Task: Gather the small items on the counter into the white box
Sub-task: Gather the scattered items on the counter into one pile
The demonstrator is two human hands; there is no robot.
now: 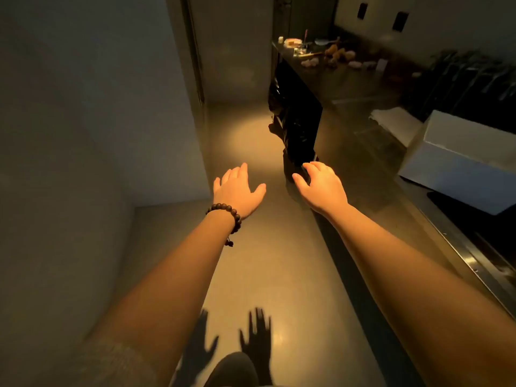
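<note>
Small items point(321, 53): scattered at the upper centre of the frame on the dark surface point(351, 88); I judge them light, some soft, best pinched singly. White box point(463, 163): right edge, stiff-walled, take it by its sides. My left hand point(237, 188) and right hand point(321, 185): both spread, empty, mid-frame over the floor point(251, 141).

Floor point(251, 275) was glossy, lit warm down the corridor, with two hand shadows point(251, 339) near the bottom edge. Plain grey wall point(83, 107) ran along the left; two dark rectangular plates point(400, 21) sat on the far wall at upper right. Dark leafy plants point(474, 79) stood at the right edge, a metal rail point(474, 263) below.
</note>
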